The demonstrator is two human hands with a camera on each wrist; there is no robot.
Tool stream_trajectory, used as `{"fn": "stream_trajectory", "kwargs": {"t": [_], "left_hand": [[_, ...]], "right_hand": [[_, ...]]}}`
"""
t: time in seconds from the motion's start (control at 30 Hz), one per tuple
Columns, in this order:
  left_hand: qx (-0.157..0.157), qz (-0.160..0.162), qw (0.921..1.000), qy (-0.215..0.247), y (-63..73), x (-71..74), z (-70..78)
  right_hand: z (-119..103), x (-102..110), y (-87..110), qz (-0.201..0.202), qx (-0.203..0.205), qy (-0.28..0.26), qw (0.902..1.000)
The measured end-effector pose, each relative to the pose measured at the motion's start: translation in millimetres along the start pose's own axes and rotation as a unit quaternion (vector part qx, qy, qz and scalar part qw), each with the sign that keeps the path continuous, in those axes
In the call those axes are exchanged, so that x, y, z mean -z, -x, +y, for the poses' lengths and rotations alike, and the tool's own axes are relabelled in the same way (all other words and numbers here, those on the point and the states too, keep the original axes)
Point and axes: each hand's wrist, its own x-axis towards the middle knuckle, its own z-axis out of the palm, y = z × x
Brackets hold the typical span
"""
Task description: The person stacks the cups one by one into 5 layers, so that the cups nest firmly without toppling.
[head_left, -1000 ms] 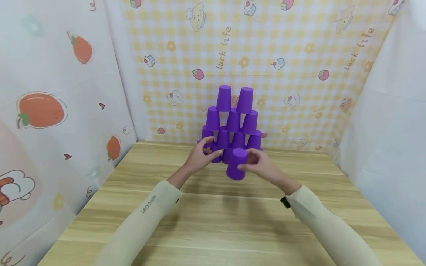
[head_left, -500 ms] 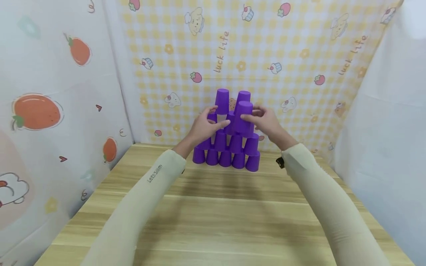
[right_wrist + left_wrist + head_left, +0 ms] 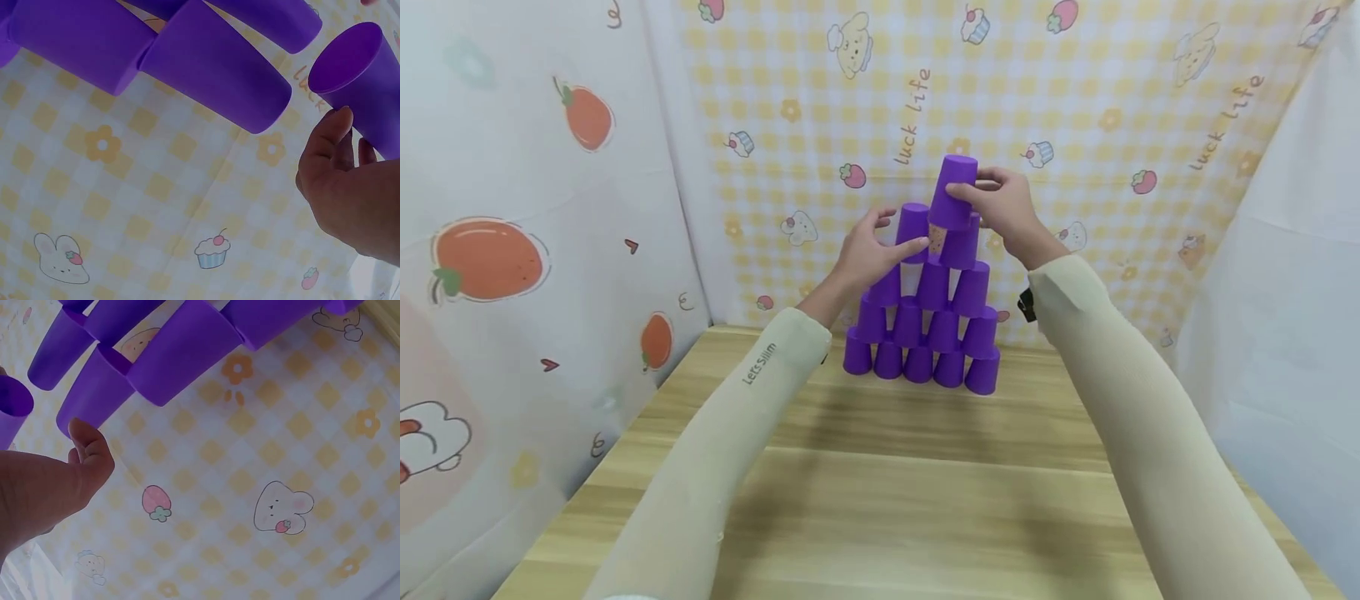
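Upside-down purple cups form a stepped wall, with several in the bottom row (image 3: 918,365) and two at the top. My right hand (image 3: 1011,208) pinches one more purple cup (image 3: 952,196), mouth down, above the top row's right cup (image 3: 961,247). In the right wrist view, thumb and fingers of the right hand (image 3: 344,178) grip the held cup (image 3: 369,100), apart from the stacked cup (image 3: 215,69). Beside the top row's left cup (image 3: 913,225), my left hand (image 3: 865,257) is spread with fingers around its side. The left wrist view shows the left hand's fingertips (image 3: 83,430) right at that cup (image 3: 97,390).
The cups stand on a wood-grain table (image 3: 917,492) near its back edge. Close behind hangs a yellow checked cloth (image 3: 805,183) with printed drawings. A white cloth with fruit prints (image 3: 535,333) closes the left side, and a plain white cloth (image 3: 1285,333) the right.
My right hand has lifted the held cup from in front of the lower rows up to above the top row. The left hand has risen from the lower rows to the top row's left cup.
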Motion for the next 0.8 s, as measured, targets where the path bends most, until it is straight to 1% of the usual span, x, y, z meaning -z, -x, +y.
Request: {"fn": "stream_trajectory", "kwargs": {"t": [0.1,0.17,0.27,0.4,0.5,0.63,0.8], "left_hand": [[0.005,-0.002,1.0,-0.004,4.0,-1.3,-5.9],[0.006,-0.004,1.0,-0.004,8.4,-3.2,-10.9],[-0.001,-0.013,0.9999,0.004,14.9,-8.8,-17.4],[-0.004,-0.029,0.9992,0.026,20.0,-17.9,-20.3],[-0.002,-0.031,0.999,0.031,21.6,-22.4,-20.9],[0.0,-0.027,0.9993,0.025,22.9,-22.5,-20.8],[-0.004,-0.025,0.9995,0.016,25.0,-20.5,-22.4]], "right_hand": [[-3,-6,-7.0,0.009,-0.003,-0.011,0.9999],[-3,-10,-11.6,0.013,-0.004,-0.008,0.9999],[-3,-13,-17.2,0.023,-0.007,0.003,0.9997],[-4,-11,-21.7,0.037,-0.018,0.028,0.9988],[-3,-10,-22.5,0.039,-0.028,0.038,0.9981],[-3,-10,-21.7,0.034,-0.031,0.052,0.9976],[-3,-5,-14.0,0.023,-0.027,0.105,0.9938]]}}
